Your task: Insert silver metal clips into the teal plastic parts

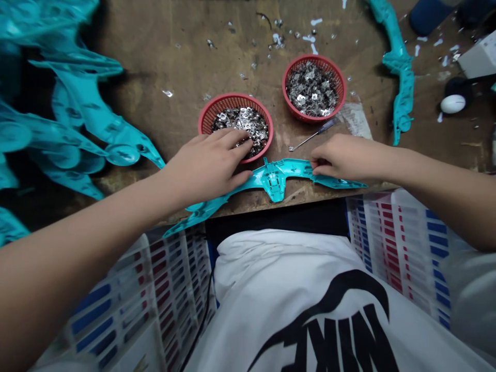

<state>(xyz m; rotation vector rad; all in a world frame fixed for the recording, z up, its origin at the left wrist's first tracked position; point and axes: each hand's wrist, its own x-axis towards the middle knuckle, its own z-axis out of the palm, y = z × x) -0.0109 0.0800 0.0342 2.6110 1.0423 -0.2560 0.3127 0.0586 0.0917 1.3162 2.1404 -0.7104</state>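
A teal plastic panel (274,182), curved like a pair of wings, lies along the table's near edge, its ribbed side up. My left hand (207,165) reaches over the rim of a red basket (202,120), fingers apart on the small metal clips (248,124) inside. Its thumb is close to the panel's left wing. Over the right wing is my right hand (343,157), thumb and fingers pinched together at the panel's surface. Whatever sits between those fingertips is hidden. A small screwdriver (312,138) rests just beyond this hand.
Another red basket (343,85) of metal clips stands behind the screwdriver. Teal panels (93,113) are heaped at the left; one more panel (403,77) lies at the right. Loose clips (277,39) litter the wooden table (155,46). Plastic crates (399,232) flank my lap.
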